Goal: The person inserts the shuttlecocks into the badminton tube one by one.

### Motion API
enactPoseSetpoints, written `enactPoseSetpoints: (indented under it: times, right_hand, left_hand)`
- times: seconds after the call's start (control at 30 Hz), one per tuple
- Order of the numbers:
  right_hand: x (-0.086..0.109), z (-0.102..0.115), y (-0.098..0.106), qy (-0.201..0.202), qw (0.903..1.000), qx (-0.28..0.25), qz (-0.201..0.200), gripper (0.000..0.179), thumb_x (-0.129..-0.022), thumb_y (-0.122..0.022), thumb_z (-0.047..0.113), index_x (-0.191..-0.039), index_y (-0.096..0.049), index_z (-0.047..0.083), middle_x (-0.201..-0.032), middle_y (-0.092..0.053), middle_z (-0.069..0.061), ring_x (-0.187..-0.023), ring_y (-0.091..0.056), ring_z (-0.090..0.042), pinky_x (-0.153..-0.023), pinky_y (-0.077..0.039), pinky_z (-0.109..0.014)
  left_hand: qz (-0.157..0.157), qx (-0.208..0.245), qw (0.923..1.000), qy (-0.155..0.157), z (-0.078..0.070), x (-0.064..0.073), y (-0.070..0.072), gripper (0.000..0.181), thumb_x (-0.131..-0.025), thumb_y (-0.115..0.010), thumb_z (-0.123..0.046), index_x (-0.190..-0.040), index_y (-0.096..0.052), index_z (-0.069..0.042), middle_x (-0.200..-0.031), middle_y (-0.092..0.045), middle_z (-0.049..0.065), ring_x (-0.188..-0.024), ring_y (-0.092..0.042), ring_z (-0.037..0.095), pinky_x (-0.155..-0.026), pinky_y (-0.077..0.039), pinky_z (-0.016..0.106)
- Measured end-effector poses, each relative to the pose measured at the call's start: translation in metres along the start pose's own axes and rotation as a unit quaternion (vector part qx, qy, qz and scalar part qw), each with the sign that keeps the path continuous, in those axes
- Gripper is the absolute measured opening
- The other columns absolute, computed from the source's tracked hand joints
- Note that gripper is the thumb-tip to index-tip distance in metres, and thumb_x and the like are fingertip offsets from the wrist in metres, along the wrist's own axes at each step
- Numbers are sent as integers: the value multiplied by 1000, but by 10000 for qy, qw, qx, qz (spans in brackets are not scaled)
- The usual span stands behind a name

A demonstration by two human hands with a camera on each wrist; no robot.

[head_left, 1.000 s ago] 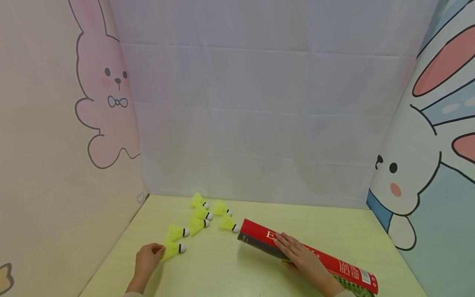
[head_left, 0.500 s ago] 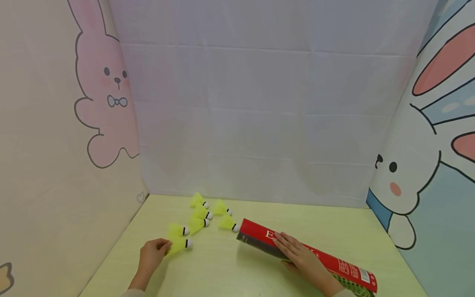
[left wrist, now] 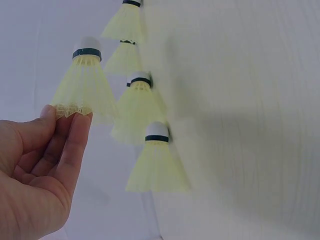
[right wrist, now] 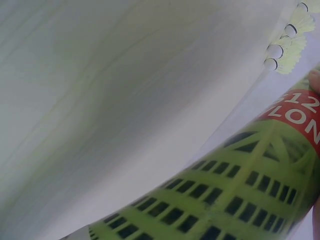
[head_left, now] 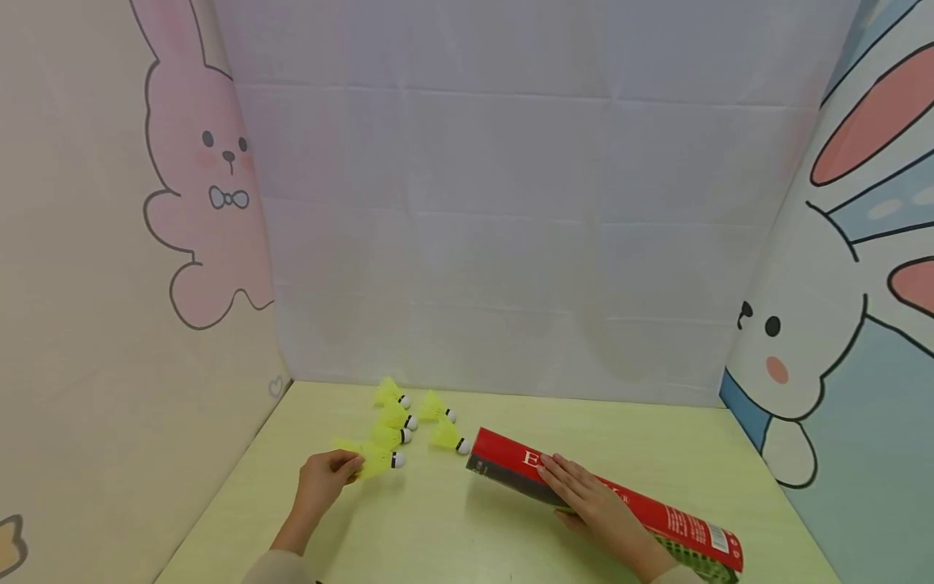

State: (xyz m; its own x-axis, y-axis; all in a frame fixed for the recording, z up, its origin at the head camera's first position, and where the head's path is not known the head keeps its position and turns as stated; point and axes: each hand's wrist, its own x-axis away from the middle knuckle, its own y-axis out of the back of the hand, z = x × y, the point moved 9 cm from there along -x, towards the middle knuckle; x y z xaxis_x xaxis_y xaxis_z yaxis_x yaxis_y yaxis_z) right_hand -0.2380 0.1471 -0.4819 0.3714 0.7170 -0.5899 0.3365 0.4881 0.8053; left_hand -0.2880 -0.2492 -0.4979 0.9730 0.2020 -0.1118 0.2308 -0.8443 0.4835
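Thumb and fingers of my left hand (head_left: 319,484) pinch a yellow shuttlecock (head_left: 378,461) by the open edge of its skirt. Its white cork points right toward the tube, and in the left wrist view the held shuttlecock (left wrist: 84,85) is raised off the table. My right hand (head_left: 601,519) grips a long red, black and green shuttlecock tube (head_left: 674,527) around its middle. The tube slants, its left end raised and pointing to the shuttlecocks. Green lattice print on the tube (right wrist: 230,185) fills much of the right wrist view.
Several more yellow shuttlecocks (head_left: 447,436) lie on the pale table (head_left: 452,519) at the back left, corks to the right. One partly hides behind the held one. A white sheet (head_left: 474,243) hangs behind the table, with rabbit-printed panels on both sides.
My left hand has moved right and farther from me, carrying the shuttlecock toward the tube and in front of another one. The right hand and tube have stayed in place.
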Motion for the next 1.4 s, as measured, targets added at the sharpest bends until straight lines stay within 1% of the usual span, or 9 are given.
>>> enactPoseSetpoints:
  times: [0.2, 0.4, 0.67, 0.8, 0.9, 1.07, 1.2, 1.4]
  right_hand:
    - [-3, 3, 0, 147, 9998, 31, -110, 58, -102, -37, 42, -141, -44, -2, -144, -45, -17, -134, -40, -28, -115, -16, -23]
    - [-5, 4, -2, 149, 9998, 39, -117, 58, -103, -36, 42, -141, -45, -2, -144, -45, -17, -134, -40, -28, -115, -16, -23]
    - [-6, 5, -6, 85, 9999, 83, -38, 59, -104, -31, 43, -141, -45, -2, -144, -45, -16, -134, -40, -27, -114, -17, -23]
    - [-7, 5, -8, 65, 9999, 90, 1, 60, -104, -30, 43, -141, -45, -1, -144, -45, -16, -135, -40, -27, -114, -16, -23]
    - [-7, 6, -9, 69, 9999, 82, 20, 59, -104, -30, 43, -141, -44, -1, -144, -46, -16, -134, -41, -28, -115, -16, -23]
    - [-8, 5, -9, 32, 10000, 9, 73, 60, -103, -32, 43, -142, -44, 0, -145, -45, -16, -134, -40, -28, -115, -15, -22]
    - [-8, 5, -9, 72, 9999, -39, 62, 59, -102, -36, 43, -142, -44, -1, -146, -44, -16, -134, -40, -29, -115, -14, -21]
    - [-10, 6, -11, 93, 9999, -22, 105, 60, -102, -36, 44, -142, -43, 0, -146, -43, -15, -135, -39, -28, -114, -14, -21]
  left_hand:
    - [49, 296, 9995, -31, -14, -3, -12, 14, -88, -69, -4, -94, -71, 8, -83, -71, 16, -74, -71, 24, -65, -57, 27]
    - [156, 505, 9984, -185, -30, -3, -25, 14, -87, -69, -7, -93, -72, 6, -83, -71, 14, -74, -70, 25, -66, -58, 28]
    - [277, 915, 9951, -241, -47, -5, -40, 12, -87, -70, -6, -91, -72, 6, -82, -71, 14, -75, -70, 25, -68, -58, 29]
    - [386, 1006, 9936, -325, -54, -5, -47, 12, -87, -70, -6, -91, -73, 5, -83, -71, 14, -75, -69, 24, -69, -58, 29]
    - [457, 1069, 9920, -483, -61, -5, -52, 12, -87, -70, -5, -91, -72, 6, -84, -71, 16, -74, -69, 24, -69, -58, 30]
    - [638, 1153, 9891, -655, -69, -5, -62, 15, -87, -69, -5, -93, -72, 9, -86, -71, 18, -75, -70, 23, -69, -58, 30]
    - [820, 1103, 9871, -823, -76, -3, -69, 18, -88, -69, -7, -94, -71, 10, -87, -71, 18, -76, -70, 22, -69, -58, 30]
    - [1111, 1060, 9833, -975, -83, -2, -82, 17, -88, -69, -8, -93, -71, 8, -85, -71, 16, -77, -70, 23, -69, -58, 29]
